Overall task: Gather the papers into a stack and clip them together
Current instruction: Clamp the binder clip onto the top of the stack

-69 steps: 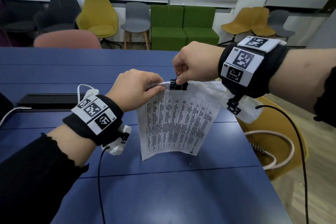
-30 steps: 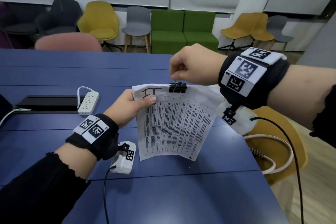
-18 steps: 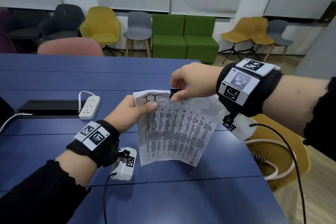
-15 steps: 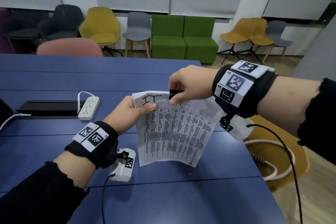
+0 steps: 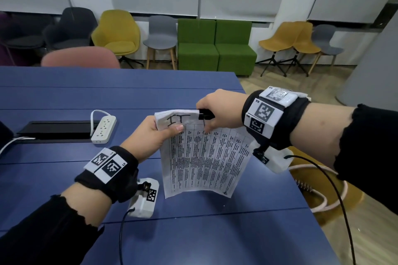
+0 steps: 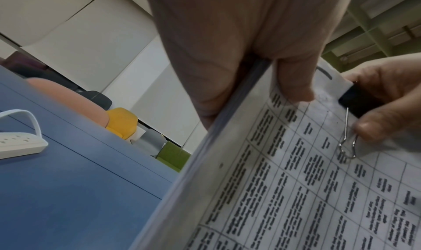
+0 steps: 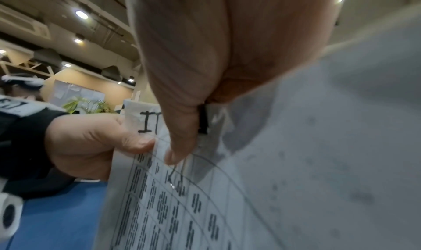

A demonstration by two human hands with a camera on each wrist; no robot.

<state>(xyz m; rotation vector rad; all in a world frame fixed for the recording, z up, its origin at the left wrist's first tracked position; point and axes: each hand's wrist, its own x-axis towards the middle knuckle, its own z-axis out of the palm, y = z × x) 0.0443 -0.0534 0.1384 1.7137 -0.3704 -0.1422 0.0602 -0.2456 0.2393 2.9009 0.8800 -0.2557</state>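
A stack of printed papers (image 5: 204,157) with "IT" handwritten at the top hangs upright above the blue table (image 5: 86,97). My left hand (image 5: 159,133) pinches the stack's top left corner, thumb on the front sheet (image 6: 293,81). A black binder clip (image 5: 205,114) sits on the top edge. My right hand (image 5: 217,112) grips the clip, its thumb pressing the front wire handle (image 6: 346,144) flat against the paper (image 7: 205,209). The clip's back handle is hidden behind the stack.
A white power strip (image 5: 104,129) lies on the table at the left beside a black cable tray (image 5: 53,130). A yellow chair (image 5: 323,189) with a coiled white cable stands past the table's right edge. Chairs and a green sofa (image 5: 215,47) line the far wall.
The right hand folded the clip's front wire handle down from upright onto the paper. The left hand slid from the top edge to the top left corner, and the stack sank a little.
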